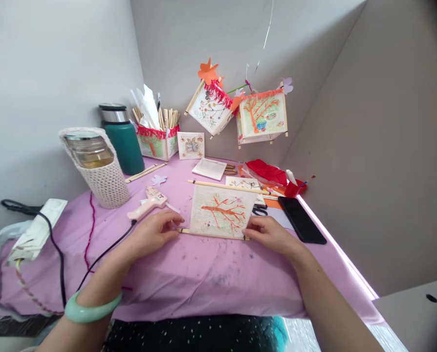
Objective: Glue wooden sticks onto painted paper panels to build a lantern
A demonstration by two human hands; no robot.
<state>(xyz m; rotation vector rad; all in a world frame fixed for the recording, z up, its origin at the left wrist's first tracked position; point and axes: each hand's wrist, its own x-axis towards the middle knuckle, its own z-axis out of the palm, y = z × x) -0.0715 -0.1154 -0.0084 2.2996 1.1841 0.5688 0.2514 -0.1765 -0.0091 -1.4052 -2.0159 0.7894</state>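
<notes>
A white panel (222, 211) with an orange tree drawing stands tilted on the table, with a wooden stick along its top and another along its bottom. My left hand (159, 233) pinches the left end of the bottom stick (185, 231) between thumb and fingers. At the lower right corner, my right hand (270, 233) grips the panel's edge by the stick end. A pale pink glue gun (148, 203) lies beside my left hand, its black cord running toward me. Black-handled scissors (259, 210) are partly hidden behind the panel.
Two decorated paper lanterns (264, 117) hang above the back. A jar in a knitted holder (110, 186), a green flask (125, 146) and a stick-filled box (154, 144) stand at left. A phone (302, 220) lies at right, near red material (266, 171). A power strip (38, 230) sits far left.
</notes>
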